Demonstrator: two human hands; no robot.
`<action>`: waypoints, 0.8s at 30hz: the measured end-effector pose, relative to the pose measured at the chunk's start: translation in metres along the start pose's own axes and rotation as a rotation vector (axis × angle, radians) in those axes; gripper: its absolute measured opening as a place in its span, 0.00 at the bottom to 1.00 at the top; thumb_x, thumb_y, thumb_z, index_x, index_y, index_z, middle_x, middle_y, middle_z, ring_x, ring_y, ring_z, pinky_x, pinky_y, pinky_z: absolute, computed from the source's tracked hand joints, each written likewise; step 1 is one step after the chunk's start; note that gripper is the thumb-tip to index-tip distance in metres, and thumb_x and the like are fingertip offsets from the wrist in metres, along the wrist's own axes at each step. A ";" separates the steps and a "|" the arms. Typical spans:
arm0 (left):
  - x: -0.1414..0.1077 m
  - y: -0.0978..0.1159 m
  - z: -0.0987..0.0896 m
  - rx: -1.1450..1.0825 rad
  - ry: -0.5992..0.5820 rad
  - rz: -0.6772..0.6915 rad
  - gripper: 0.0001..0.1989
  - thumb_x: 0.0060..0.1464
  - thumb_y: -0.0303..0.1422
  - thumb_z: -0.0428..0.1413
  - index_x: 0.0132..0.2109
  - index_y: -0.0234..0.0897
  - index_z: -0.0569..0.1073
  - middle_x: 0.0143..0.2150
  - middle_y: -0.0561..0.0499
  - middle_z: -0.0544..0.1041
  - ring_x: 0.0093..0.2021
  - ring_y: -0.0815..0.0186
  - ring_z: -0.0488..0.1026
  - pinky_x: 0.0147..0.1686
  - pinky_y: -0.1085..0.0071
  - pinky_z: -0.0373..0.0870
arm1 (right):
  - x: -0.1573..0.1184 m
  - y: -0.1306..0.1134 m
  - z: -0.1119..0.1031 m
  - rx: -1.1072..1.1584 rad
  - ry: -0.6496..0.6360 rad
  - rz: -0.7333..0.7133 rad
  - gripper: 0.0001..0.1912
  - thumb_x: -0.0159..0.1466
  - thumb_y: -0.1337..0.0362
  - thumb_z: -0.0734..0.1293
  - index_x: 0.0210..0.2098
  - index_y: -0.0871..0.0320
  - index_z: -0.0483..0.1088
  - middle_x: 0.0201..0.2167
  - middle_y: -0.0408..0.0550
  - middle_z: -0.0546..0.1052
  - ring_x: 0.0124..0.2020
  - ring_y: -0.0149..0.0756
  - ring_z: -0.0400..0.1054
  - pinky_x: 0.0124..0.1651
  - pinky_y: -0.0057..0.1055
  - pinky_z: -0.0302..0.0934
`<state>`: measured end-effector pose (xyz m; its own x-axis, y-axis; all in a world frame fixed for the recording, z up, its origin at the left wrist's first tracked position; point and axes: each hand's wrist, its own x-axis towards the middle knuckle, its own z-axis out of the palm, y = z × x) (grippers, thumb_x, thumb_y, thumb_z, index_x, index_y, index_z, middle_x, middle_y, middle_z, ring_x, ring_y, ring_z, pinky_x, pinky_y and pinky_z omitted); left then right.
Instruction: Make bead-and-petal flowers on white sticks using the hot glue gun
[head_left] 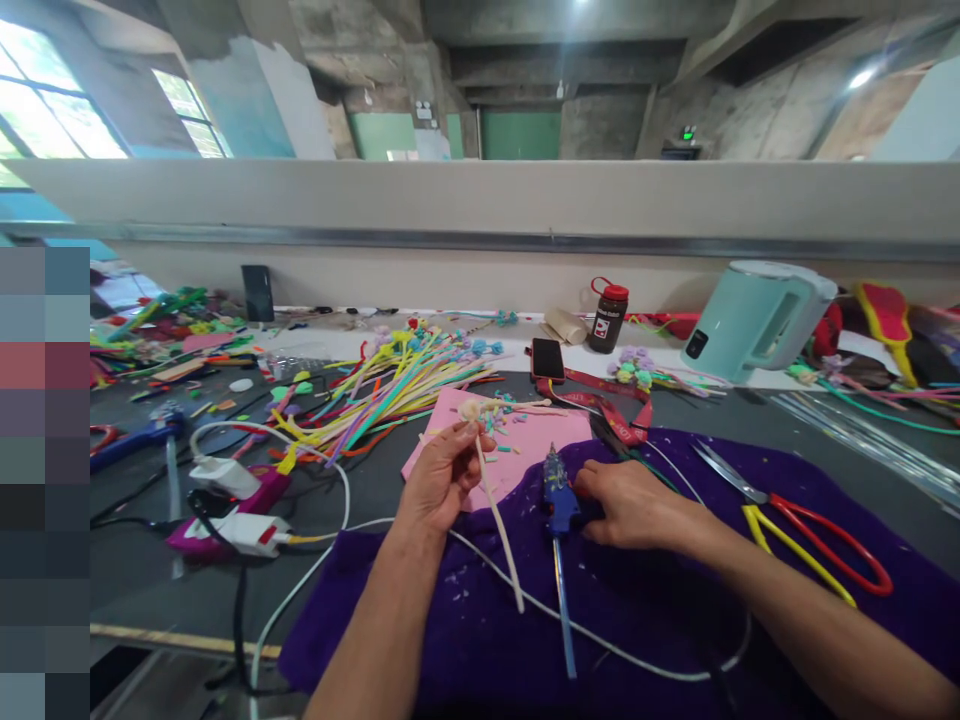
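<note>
My left hand (444, 478) pinches a cream pipe-cleaner flower (469, 410) just below its rolled head. Its long fuzzy stem (501, 530) slants down to the right over the purple cloth (480, 640). Close on the right, a blue hot glue gun (559, 500) points its nozzle away from me, and a clear glue stick (565, 620) sticks out of its back end. My right hand (626, 505) is closed at the gun's right side with its fingers curled; the handle is hidden behind them. Under and beyond my left hand is a pink sheet (517, 460) with small coloured snippets.
Red-and-yellow-handled scissors (787, 520) lie open at right. A purple power strip (225, 515) with plugs and white cable is at left. Behind are bundled pipe cleaners (405, 385), a phone (547, 358), a dark bottle (610, 318) and a mint kettle (757, 320).
</note>
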<state>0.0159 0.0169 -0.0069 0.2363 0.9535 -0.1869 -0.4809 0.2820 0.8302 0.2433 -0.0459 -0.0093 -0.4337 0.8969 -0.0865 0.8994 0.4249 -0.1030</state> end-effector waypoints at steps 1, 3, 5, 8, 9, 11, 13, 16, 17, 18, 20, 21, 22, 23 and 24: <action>0.000 -0.001 0.000 0.001 -0.011 -0.007 0.09 0.41 0.31 0.58 0.33 0.32 0.70 0.22 0.54 0.73 0.13 0.80 0.61 0.09 0.84 0.52 | 0.000 0.002 -0.003 0.050 0.018 0.008 0.15 0.50 0.60 0.66 0.36 0.60 0.67 0.32 0.48 0.72 0.31 0.37 0.66 0.29 0.28 0.51; -0.001 -0.002 0.000 0.000 -0.045 -0.019 0.09 0.42 0.31 0.58 0.32 0.32 0.70 0.21 0.54 0.73 0.12 0.81 0.60 0.09 0.85 0.52 | 0.000 0.008 -0.010 0.173 0.066 0.029 0.14 0.50 0.62 0.65 0.36 0.59 0.68 0.31 0.46 0.72 0.30 0.36 0.66 0.30 0.28 0.52; -0.001 -0.004 0.000 0.001 -0.080 -0.014 0.08 0.42 0.31 0.59 0.32 0.32 0.70 0.20 0.55 0.72 0.11 0.82 0.58 0.09 0.86 0.51 | 0.000 0.013 -0.016 0.336 0.120 0.045 0.13 0.50 0.63 0.65 0.36 0.58 0.68 0.31 0.45 0.72 0.30 0.35 0.65 0.31 0.28 0.53; -0.003 -0.006 0.001 0.025 -0.095 0.016 0.09 0.42 0.32 0.59 0.32 0.31 0.71 0.22 0.54 0.72 0.12 0.82 0.60 0.09 0.86 0.51 | 0.001 0.020 -0.017 0.709 0.211 0.045 0.13 0.51 0.62 0.65 0.36 0.59 0.69 0.31 0.46 0.72 0.28 0.35 0.64 0.30 0.29 0.55; -0.004 -0.007 0.002 0.032 -0.095 0.024 0.09 0.42 0.32 0.59 0.32 0.31 0.71 0.22 0.54 0.73 0.13 0.81 0.61 0.09 0.86 0.52 | 0.002 0.020 -0.015 0.870 0.239 0.036 0.14 0.52 0.61 0.64 0.37 0.60 0.68 0.31 0.47 0.72 0.28 0.35 0.64 0.29 0.29 0.56; -0.005 -0.007 0.002 0.039 -0.096 0.030 0.10 0.42 0.30 0.60 0.34 0.31 0.71 0.24 0.52 0.74 0.16 0.79 0.65 0.10 0.86 0.55 | 0.002 0.018 -0.009 1.195 0.276 0.012 0.16 0.54 0.60 0.61 0.40 0.61 0.67 0.30 0.49 0.71 0.26 0.35 0.65 0.29 0.31 0.58; -0.006 -0.007 0.002 0.038 -0.105 0.023 0.10 0.41 0.29 0.60 0.35 0.31 0.71 0.26 0.51 0.74 0.18 0.78 0.67 0.12 0.86 0.58 | 0.002 0.011 -0.004 1.386 0.287 -0.010 0.18 0.55 0.60 0.59 0.42 0.63 0.66 0.30 0.51 0.71 0.25 0.35 0.65 0.28 0.31 0.58; -0.006 -0.008 0.002 0.040 -0.126 0.018 0.09 0.42 0.29 0.60 0.34 0.31 0.71 0.27 0.50 0.74 0.19 0.78 0.67 0.12 0.86 0.59 | 0.001 -0.003 0.000 1.428 0.296 -0.045 0.18 0.56 0.58 0.59 0.41 0.63 0.66 0.30 0.51 0.72 0.21 0.32 0.63 0.26 0.30 0.57; -0.006 -0.008 0.002 0.048 -0.130 0.021 0.09 0.42 0.29 0.60 0.33 0.31 0.71 0.26 0.51 0.74 0.18 0.78 0.66 0.12 0.86 0.58 | 0.000 -0.007 0.000 1.419 0.303 -0.056 0.18 0.56 0.58 0.58 0.41 0.62 0.67 0.30 0.50 0.72 0.20 0.32 0.63 0.25 0.30 0.56; -0.006 -0.008 0.002 0.058 -0.133 0.025 0.08 0.42 0.30 0.60 0.31 0.31 0.71 0.25 0.51 0.74 0.17 0.79 0.65 0.11 0.85 0.57 | -0.001 -0.011 0.000 1.410 0.309 -0.063 0.18 0.56 0.57 0.58 0.41 0.62 0.67 0.30 0.49 0.72 0.19 0.31 0.62 0.25 0.30 0.56; -0.007 -0.009 0.002 0.078 -0.137 0.029 0.08 0.41 0.32 0.60 0.29 0.30 0.71 0.24 0.51 0.74 0.15 0.80 0.64 0.10 0.85 0.55 | -0.002 -0.015 0.002 1.394 0.315 -0.059 0.18 0.57 0.56 0.58 0.41 0.61 0.67 0.29 0.49 0.71 0.18 0.30 0.61 0.25 0.29 0.56; -0.007 -0.009 0.003 0.084 -0.138 0.028 0.09 0.41 0.32 0.60 0.28 0.30 0.71 0.23 0.52 0.74 0.14 0.80 0.63 0.10 0.85 0.55 | -0.002 -0.016 0.004 1.385 0.318 -0.055 0.18 0.58 0.55 0.58 0.41 0.61 0.67 0.29 0.49 0.71 0.18 0.29 0.60 0.25 0.29 0.55; -0.007 -0.010 0.003 0.086 -0.137 0.025 0.09 0.41 0.32 0.61 0.27 0.30 0.70 0.22 0.52 0.73 0.14 0.80 0.63 0.09 0.85 0.54 | -0.002 -0.016 0.005 1.375 0.321 -0.055 0.19 0.58 0.54 0.58 0.42 0.61 0.67 0.29 0.49 0.71 0.17 0.29 0.59 0.24 0.29 0.55; -0.007 -0.010 0.003 0.087 -0.135 0.021 0.09 0.41 0.32 0.61 0.27 0.30 0.70 0.22 0.52 0.73 0.13 0.80 0.62 0.09 0.85 0.54 | -0.002 -0.016 0.008 1.366 0.320 -0.061 0.20 0.58 0.52 0.58 0.42 0.61 0.67 0.29 0.49 0.71 0.17 0.28 0.59 0.24 0.29 0.54; -0.007 -0.011 0.003 0.088 -0.133 0.017 0.09 0.41 0.32 0.61 0.27 0.31 0.69 0.22 0.53 0.73 0.13 0.80 0.62 0.09 0.85 0.53 | -0.002 -0.015 0.010 1.355 0.314 -0.073 0.22 0.58 0.50 0.58 0.42 0.61 0.67 0.28 0.49 0.70 0.17 0.28 0.58 0.23 0.28 0.53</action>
<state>0.0216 0.0069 -0.0134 0.3416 0.9339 -0.1059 -0.4116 0.2499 0.8764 0.2301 -0.0550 -0.0171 -0.2842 0.9443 0.1658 0.0432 0.1854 -0.9817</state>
